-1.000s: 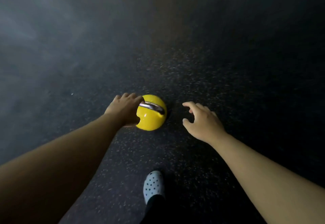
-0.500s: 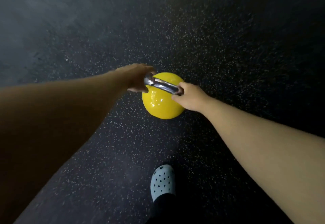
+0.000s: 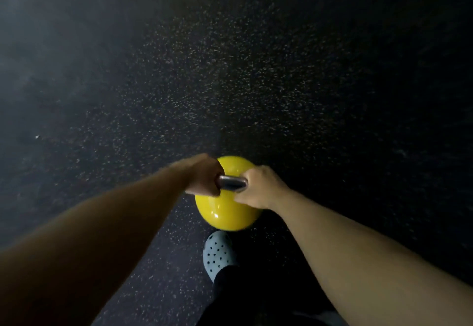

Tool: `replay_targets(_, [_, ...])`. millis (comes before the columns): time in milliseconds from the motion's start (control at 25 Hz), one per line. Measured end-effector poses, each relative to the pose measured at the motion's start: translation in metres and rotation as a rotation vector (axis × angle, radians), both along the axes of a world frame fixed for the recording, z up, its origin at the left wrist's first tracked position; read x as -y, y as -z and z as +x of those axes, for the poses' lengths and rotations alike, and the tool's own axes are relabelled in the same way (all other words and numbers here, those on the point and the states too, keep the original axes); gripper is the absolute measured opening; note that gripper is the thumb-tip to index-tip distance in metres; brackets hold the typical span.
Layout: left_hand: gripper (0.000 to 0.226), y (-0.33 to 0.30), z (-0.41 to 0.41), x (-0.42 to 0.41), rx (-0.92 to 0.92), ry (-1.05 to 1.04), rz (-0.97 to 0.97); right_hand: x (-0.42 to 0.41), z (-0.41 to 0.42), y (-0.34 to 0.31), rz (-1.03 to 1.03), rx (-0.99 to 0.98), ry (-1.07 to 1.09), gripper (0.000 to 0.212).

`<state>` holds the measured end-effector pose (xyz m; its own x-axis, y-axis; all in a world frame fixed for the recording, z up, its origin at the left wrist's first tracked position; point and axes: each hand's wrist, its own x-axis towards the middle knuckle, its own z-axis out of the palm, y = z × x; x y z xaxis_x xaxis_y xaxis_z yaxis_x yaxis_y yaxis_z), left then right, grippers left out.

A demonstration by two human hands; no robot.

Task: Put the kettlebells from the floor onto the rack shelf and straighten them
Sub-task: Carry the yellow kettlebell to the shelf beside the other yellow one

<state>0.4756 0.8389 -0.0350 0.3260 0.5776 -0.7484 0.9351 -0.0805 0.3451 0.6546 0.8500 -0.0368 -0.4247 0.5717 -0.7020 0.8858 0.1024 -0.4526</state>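
Observation:
A glossy yellow kettlebell (image 3: 226,213) with a chrome handle sits low in the middle of the head view, just in front of my foot. My left hand (image 3: 204,179) is closed around the left end of the handle. My right hand (image 3: 259,187) grips the right end. A short stretch of bare handle shows between the two fists. Whether the kettlebell touches the floor or hangs above it cannot be told. No rack or shelf is in view.
Dark speckled rubber floor (image 3: 230,82) fills the whole view. My foot in a pale blue perforated clog (image 3: 217,255) stands directly below the kettlebell, with a black trouser leg (image 3: 243,297) behind it.
One second ago only my left hand touched the handle and my right was open beside it. Since then my right hand closed on the handle, and the kettlebell has come closer to my foot.

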Motion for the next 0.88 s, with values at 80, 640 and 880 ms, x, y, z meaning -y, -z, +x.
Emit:
replay_targets(80, [0.019, -0.008, 0.064, 0.006, 0.041, 0.070, -0.037, 0.019, 0.064, -0.012, -0.020, 0.040, 0.092, 0.023])
replay_targets(640, [0.027, -0.179, 0.533, -0.043, 0.160, 0.870, 0.306, 0.085, 0.488, -0.193, 0.212, 0.156, 0.813, 0.028])
replay_targets(880, [0.029, -0.259, 0.717, -0.080, 0.279, 1.058, 0.513, 0.080, 0.640, -0.261, 0.459, 0.283, 1.017, 0.030])
